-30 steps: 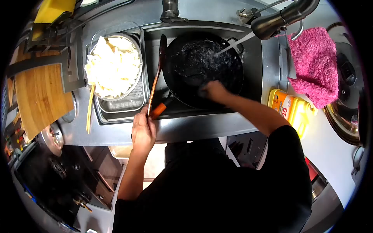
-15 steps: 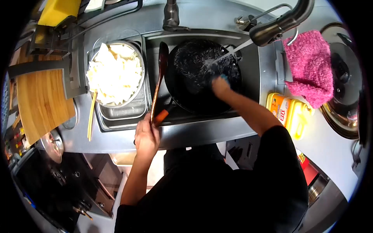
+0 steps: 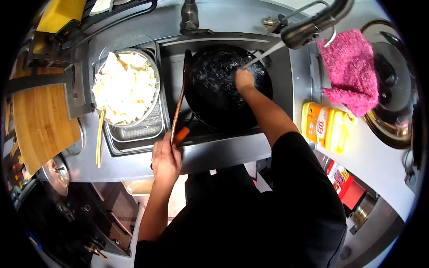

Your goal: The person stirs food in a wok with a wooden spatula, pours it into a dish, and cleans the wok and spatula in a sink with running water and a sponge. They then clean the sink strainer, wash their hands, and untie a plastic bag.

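A black wok [image 3: 223, 107] sits in the sink [image 3: 282, 89], with water in it and a stream falling from the faucet [image 3: 308, 31]. Inside the wok, by the stream, is my right hand [image 3: 245, 80], its fingers curled; what they hold is hidden. At the sink's front edge my left hand [image 3: 166, 158] is closed round the handle of a long brown wooden ladle [image 3: 178, 109], whose dark head rests at the wok's left rim. An orange handle [image 3: 181, 135] lies just right of my left fingers.
On the left, a bowl of pale chopped food [image 3: 126, 87] stands over a wire basket [image 3: 140, 127], with chopsticks [image 3: 100, 138] leaning on it. A cutting board [image 3: 42, 120] is farther left. At right are a yellow bottle [image 3: 328, 127], a pink cloth [image 3: 351, 71] and a glass lid [image 3: 389, 80].
My right hand has moved up inside the wok, closer to the water stream. My left hand keeps its hold on the ladle. The whole view has shifted slightly.
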`<state>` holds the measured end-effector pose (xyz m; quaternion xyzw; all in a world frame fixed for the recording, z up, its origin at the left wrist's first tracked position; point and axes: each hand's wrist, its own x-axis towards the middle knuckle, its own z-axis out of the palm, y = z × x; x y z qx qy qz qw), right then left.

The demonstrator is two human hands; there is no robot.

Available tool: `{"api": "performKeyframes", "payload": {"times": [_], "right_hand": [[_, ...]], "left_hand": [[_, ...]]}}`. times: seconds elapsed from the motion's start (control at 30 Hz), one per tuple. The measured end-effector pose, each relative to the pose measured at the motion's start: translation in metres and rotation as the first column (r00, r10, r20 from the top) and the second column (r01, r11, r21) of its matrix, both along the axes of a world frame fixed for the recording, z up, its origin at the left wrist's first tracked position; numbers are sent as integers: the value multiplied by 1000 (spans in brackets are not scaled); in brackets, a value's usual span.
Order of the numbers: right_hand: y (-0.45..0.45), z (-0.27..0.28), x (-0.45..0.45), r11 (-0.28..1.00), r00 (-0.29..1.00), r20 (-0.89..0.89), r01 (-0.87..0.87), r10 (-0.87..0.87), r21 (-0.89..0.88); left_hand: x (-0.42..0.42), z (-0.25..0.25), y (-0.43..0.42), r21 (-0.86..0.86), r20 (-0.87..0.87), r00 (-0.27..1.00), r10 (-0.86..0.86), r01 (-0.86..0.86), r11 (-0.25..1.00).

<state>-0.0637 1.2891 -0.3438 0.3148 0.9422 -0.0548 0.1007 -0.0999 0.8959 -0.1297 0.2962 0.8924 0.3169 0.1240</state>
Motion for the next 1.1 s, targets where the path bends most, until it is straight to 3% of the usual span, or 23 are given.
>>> {"api": "performKeyframes", "payload": {"times": [0.03,0.1,0.13,0.2,0.23,0.27,0.37,0.43,0.53,0.6,0.63,0.7,0.73,0.83,0.9,0.97,1.03,1.1], "right_hand": [[-11,21,16,993,990,100,102,-95,-65],[-40,4,47,991,990,72,121,-125,55],[-57,23,47,986,973,197,138,-118,-92],[-98,32,50,958,968,189,202,-164,-204],[-113,55,48,935,973,224,135,-63,-327],[-126,45,53,931,961,262,10,92,-364],[-122,123,69,764,968,55,-159,246,-625],[-92,146,85,848,896,344,-64,282,-527],[-16,132,104,944,790,524,-209,317,-255],[50,79,96,933,840,408,-344,358,-111],[78,37,95,903,870,249,-427,426,-52],[76,34,61,882,881,-39,-469,471,42],[63,30,55,883,886,68,-463,459,73],[20,56,74,944,800,501,-278,330,-178],[-2,91,94,901,675,598,-302,432,-311],[-43,134,88,881,751,561,-58,348,-469],[-74,146,71,681,799,318,-149,509,-717],[-99,114,56,674,874,103,-286,475,-681]], "left_hand": [[2,-3,-1,0,-12,1000,-4,4,1000],[1,-2,2,6,4,1000,4,-4,1000],[2,-4,0,-27,23,1000,5,-4,1000],[3,-4,2,-33,14,1000,6,-5,999],[4,-5,2,-25,8,1000,4,-3,1000],[4,-4,2,-27,-25,999,-27,26,999],[3,-4,6,-44,-57,997,-52,49,998],[5,-7,8,-65,-70,996,-54,50,997],[3,-11,7,-86,-56,997,-59,54,995],[2,-11,8,-116,-35,998,-51,47,992],[2,-10,10,-127,-26,998,-48,44,991],[1,-9,13,-132,-13,1000,-15,13,991],[0,-9,12,-140,12,1000,-5,6,990],[1,-5,11,-138,42,999,4,1,990],[0,-4,9,-134,44,999,3,3,991],[0,-7,8,-137,54,999,-8,15,990],[1,-7,9,-134,41,999,-4,9,991],[1,-8,10,-142,49,999,3,4,990]]}}
